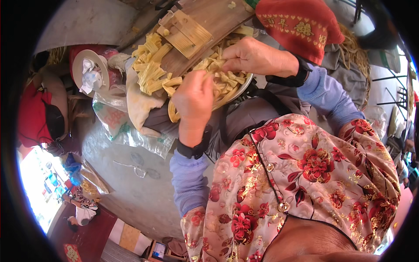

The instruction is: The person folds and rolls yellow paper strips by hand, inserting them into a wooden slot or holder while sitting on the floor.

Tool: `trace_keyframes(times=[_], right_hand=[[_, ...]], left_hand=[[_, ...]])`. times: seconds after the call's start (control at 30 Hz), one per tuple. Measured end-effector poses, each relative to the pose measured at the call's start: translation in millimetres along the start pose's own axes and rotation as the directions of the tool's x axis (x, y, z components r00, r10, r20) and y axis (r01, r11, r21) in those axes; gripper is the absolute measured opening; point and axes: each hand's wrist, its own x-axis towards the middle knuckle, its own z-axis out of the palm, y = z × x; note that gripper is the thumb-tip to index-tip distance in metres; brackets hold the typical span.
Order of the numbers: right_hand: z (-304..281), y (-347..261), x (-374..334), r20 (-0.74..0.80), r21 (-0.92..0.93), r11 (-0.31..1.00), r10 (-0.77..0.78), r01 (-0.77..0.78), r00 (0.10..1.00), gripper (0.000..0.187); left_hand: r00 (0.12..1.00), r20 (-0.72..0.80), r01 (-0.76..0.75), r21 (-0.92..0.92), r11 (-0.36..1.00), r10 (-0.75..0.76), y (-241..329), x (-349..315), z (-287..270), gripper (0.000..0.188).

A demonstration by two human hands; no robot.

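Note:
Pale-yellow folded strips fill a round, light-rimmed bowl on my lap. Over its left side, my left hand is closed in a pinch, with a curled strip hanging beside it. My right hand is also closed, thumb and fingers pressed together above the bowl's far side. The two sets of fingertips are close to each other, and what they pinch is too small or hidden to make out. More ribbed strips lie heaped left of the bowl, against a wooden board.
A grooved wooden block rests on the board. Beyond my right hand is a red cloth with gold print. To the left are a round dish with crumpled paper and a clear plastic bag. Glasses lie on the floor.

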Motion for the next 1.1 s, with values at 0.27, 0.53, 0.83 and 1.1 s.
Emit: trace_keyframes(times=[0.27, 0.53, 0.83, 1.1], right_hand=[[-8.3, 9.9, -13.1, 0.054, -0.05, 0.992, -0.117, 0.119, 0.992, 0.015], [-13.6, -17.0, 0.5, -0.021, -0.482, 0.801, -0.416, 0.355, 0.909, 0.049], [-26.9, -23.5, 5.9, 0.27, -0.075, 0.995, 0.079, -0.061, 0.959, 0.015], [-18.2, 4.1, 48.9, -0.046, 0.276, 0.93, 0.266, -0.244, 0.963, 0.02]], left_hand=[[0.824, 0.455, 0.566, -0.672, 0.477, -0.336, -11.3, -24.1, -13.4, 0.011], [0.84, 0.45, 0.527, -0.541, 0.655, -0.304, -1.0, -5.4, -10.3, 0.015], [0.796, 0.55, 0.603, -0.683, 0.412, -0.253, -11.9, -2.5, -4.1, 0.017], [0.763, 0.437, 0.632, -0.657, 0.411, -0.476, -60.7, 35.6, 2.7, 0.021]])
